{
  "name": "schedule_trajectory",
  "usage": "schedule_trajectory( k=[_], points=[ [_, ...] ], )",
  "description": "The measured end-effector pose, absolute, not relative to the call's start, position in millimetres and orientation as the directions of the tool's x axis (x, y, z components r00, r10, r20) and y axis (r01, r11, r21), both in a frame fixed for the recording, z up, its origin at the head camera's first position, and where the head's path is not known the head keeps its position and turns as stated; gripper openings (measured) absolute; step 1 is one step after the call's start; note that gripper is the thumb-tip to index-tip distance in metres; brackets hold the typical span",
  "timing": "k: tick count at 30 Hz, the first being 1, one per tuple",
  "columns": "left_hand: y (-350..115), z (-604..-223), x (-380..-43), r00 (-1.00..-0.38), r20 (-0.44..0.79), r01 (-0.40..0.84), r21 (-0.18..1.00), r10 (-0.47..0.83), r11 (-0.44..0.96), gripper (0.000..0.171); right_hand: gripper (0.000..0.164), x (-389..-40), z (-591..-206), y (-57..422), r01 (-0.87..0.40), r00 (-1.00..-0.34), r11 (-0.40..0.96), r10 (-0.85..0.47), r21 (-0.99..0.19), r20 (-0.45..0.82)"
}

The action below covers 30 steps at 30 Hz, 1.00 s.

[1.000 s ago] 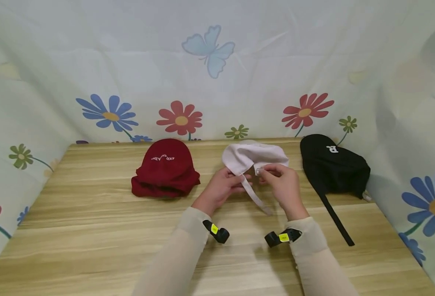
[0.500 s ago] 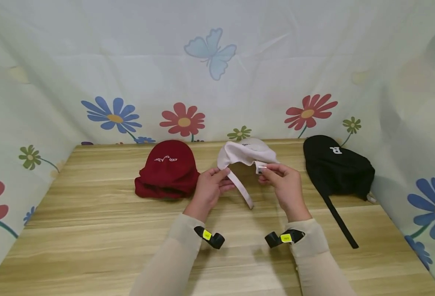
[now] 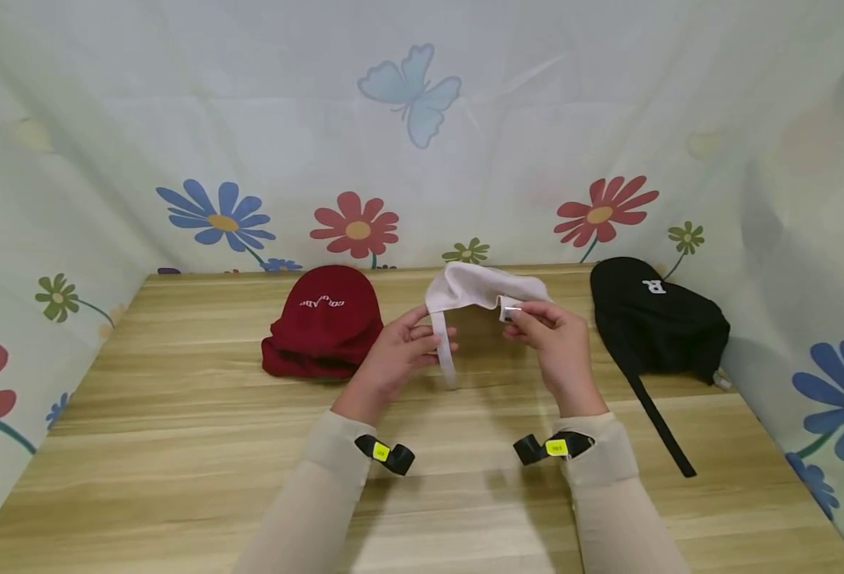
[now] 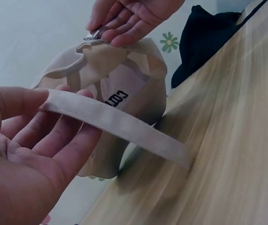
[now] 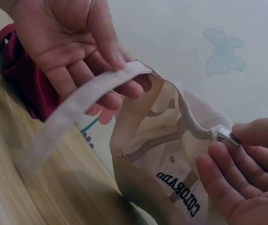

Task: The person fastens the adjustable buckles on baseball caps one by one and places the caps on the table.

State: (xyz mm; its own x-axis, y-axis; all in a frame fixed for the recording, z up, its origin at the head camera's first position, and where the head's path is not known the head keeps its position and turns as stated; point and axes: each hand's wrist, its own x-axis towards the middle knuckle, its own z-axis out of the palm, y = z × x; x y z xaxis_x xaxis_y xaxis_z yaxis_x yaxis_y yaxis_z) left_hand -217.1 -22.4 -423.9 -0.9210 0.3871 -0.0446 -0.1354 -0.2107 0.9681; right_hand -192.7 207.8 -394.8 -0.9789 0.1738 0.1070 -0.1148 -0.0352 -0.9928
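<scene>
A pale pinkish-white baseball cap [image 3: 489,283] is held between both hands with its back opening toward me. My left hand [image 3: 402,351] pinches the cap's strap [image 4: 119,124] near where it joins the cap, thumb on one side and fingers behind. The strap's loose end hangs down toward the table. In my right hand [image 3: 559,343], thumb and fingers pinch the metal buckle [image 5: 226,136] at the other side of the opening. Dark lettering [image 5: 178,194] shows at the inside of the cap in the right wrist view.
To the left on the wooden table [image 3: 178,446] lies a dark red cap [image 3: 324,327]. A black cap [image 3: 651,327] lies to the right, its long strap [image 3: 658,426] stretched toward me. Behind is a white flower-patterned cloth [image 3: 508,159].
My left hand has moved left and slightly up, spreading the cap's opening wider. The strap, earlier slanting right, hangs nearly straight down. My right hand stays on the buckle, which shows more plainly.
</scene>
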Motion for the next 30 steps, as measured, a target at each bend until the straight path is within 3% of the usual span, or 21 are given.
schedule_trajectory(
  k=[6,13,18,23,30],
  points=[
    [-28.6,-413.4,-217.6,-0.917,-0.06,-0.079,0.996,0.395,-0.033,0.055,0.032,-197.2,-393.1,205.1,-0.14,-0.981,-0.048,0.145,-0.989,0.132],
    [-37.5,-404.9,-215.1,-0.871,-0.078,0.004,0.986,0.485,0.166,0.063,0.031,-202.5,-392.8,202.8,-0.173,-0.976,-0.044,0.138,-0.984,0.166],
    [-39.9,-402.4,-215.1,-0.911,-0.041,0.053,0.975,0.41,0.215,0.061,0.032,-203.5,-391.6,203.8,-0.158,-0.982,-0.021,0.109,-0.987,0.154],
    [-40.1,-404.8,-217.3,-0.959,-0.007,0.046,0.982,0.283,0.181,0.054,0.035,-201.9,-391.6,203.5,-0.139,-0.988,-0.01,0.067,-0.99,0.138],
    [-39.9,-412.9,-219.4,-0.968,0.004,0.005,1.0,0.251,0.005,0.029,0.034,-202.8,-392.8,200.2,-0.148,-0.988,0.008,0.046,-0.989,0.148]
  ],
)
